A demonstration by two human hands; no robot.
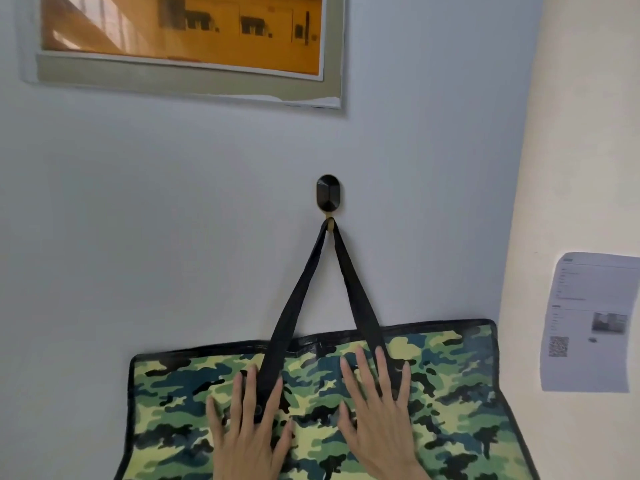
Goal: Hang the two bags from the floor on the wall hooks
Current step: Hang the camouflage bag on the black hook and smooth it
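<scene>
A camouflage bag (346, 403) hung flat against a pale wall, its black strap (313, 292) looped over the peg of a dark wall hook (328, 194). The left hand (247, 424) and the right hand (375, 414) lay spread on the bag's face, fingers apart and flat, gripping nothing, the left one straddling the lower run of the strap.

The hook looked small and possibly stuck on rather than screwed, so the likeliest trouble was judged to be the strap slipping off its short peg, or the hook pulling away, if the hands pressed downward or released the bag with a swing. The bag also sat slightly askew, its right corner higher, which could let it slide sideways.

The bag's lower part was cut off by the frame, as were both wrists. The second bag, the floor and any second hook lay out of view. A framed orange picture (180, 32) and a printed sheet (588, 323) were too blurred to read.
</scene>
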